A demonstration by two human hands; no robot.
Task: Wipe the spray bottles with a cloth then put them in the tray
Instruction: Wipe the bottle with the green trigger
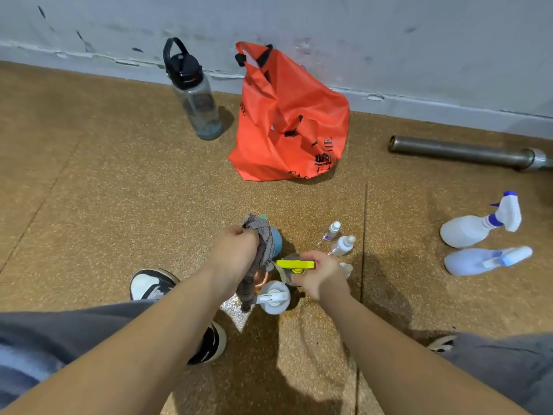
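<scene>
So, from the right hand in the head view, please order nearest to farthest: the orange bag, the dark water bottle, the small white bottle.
1. The small white bottle, just beyond the right hand.
2. The orange bag, farther ahead, near the wall.
3. The dark water bottle, ahead and to the left, standing by the wall.

A grey cloth (263, 244) is hanging crumpled at frame centre, beside a yellow-topped spray bottle (294, 264). 2 more are lying sideways at far right: a white spray bottle (466, 230) and a bluish spray bottle (472, 262).
</scene>
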